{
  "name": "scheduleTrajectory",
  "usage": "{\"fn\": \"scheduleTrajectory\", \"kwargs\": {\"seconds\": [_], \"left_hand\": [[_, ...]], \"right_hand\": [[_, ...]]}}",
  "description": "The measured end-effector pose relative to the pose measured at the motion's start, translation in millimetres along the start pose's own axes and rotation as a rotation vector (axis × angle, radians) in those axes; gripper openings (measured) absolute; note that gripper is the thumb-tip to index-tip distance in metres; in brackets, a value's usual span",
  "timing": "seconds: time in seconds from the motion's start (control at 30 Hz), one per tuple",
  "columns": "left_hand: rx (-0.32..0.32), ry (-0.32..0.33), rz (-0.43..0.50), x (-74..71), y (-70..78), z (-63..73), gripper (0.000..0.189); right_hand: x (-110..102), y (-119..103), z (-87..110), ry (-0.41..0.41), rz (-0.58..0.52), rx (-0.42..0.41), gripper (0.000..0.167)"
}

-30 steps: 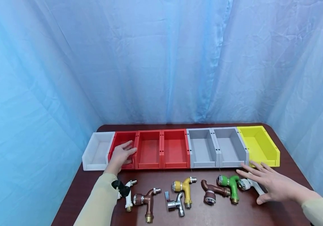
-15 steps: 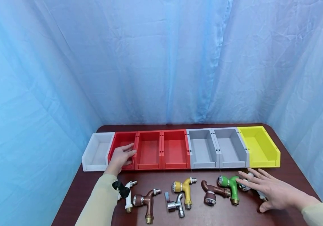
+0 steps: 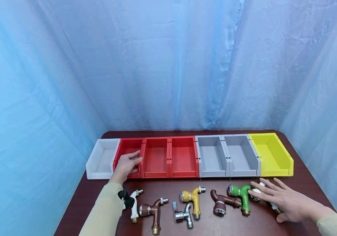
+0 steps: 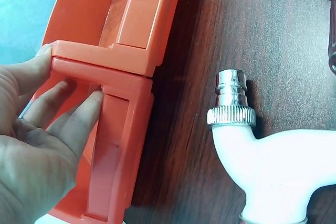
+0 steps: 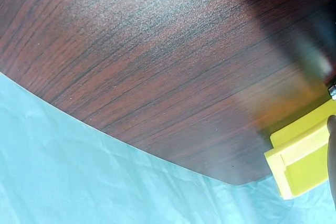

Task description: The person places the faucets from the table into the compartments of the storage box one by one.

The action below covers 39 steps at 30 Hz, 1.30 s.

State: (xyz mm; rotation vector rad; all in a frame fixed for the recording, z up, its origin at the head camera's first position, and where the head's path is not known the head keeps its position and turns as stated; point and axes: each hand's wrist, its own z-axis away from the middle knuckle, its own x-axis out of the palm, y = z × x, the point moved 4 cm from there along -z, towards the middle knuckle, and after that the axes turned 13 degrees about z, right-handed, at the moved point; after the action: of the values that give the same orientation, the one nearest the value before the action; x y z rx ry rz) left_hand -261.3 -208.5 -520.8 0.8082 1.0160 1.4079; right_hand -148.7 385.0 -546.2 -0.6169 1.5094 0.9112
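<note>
My left hand (image 3: 126, 165) is at the leftmost red bin (image 3: 131, 146). In the left wrist view the thumb lies over the seam with the neighbouring red bin (image 4: 137, 17), and the fingers reach inside, so the side wall is pinched. A white tap (image 4: 278, 161) lies close to that hand. On the right, my right hand (image 3: 293, 201) spreads its straight fingers over another white tap (image 3: 275, 207), partly hiding it; contact is unclear. A green tap (image 3: 244, 197) lies just left of those fingertips. The right wrist view shows only a sliver of finger.
Beyond the red bins stand a white bin (image 3: 91, 168), two grey bins (image 3: 214, 172) and a yellow bin (image 3: 277, 172). Between the hands lie brown taps (image 3: 155, 214), a yellow tap (image 3: 195, 200) and a chrome tap (image 3: 183, 215) on the dark table (image 3: 209, 227). Curtains hang behind.
My right hand has shifted slightly right and nearer to me, over the white tap, which has turned a little. The left hand stays at the red bin.
</note>
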Motion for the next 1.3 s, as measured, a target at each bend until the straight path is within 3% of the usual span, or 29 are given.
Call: {"fn": "scheduleTrajectory", "kwargs": {"seconds": [0.13,0.4,0.87,1.3], "left_hand": [[0.008,0.001,-0.006,0.5,-0.3,-0.2,0.066],[0.007,-0.001,-0.011,-1.1,-1.8,-2.8,0.067],[0.026,0.003,-0.028,0.3,-2.6,0.9,0.063],[0.03,0.005,-0.025,0.8,-1.6,3.6,0.061]], "right_hand": [[-0.7,2.2,0.5,0.012,-0.001,-0.007,0.117],[2.9,4.2,5.0,0.122,0.037,-0.017,0.11],[3.5,-3.0,7.7,0.186,0.031,0.048,0.104],[-1.7,-4.3,6.0,0.305,0.133,0.029,0.085]]}}
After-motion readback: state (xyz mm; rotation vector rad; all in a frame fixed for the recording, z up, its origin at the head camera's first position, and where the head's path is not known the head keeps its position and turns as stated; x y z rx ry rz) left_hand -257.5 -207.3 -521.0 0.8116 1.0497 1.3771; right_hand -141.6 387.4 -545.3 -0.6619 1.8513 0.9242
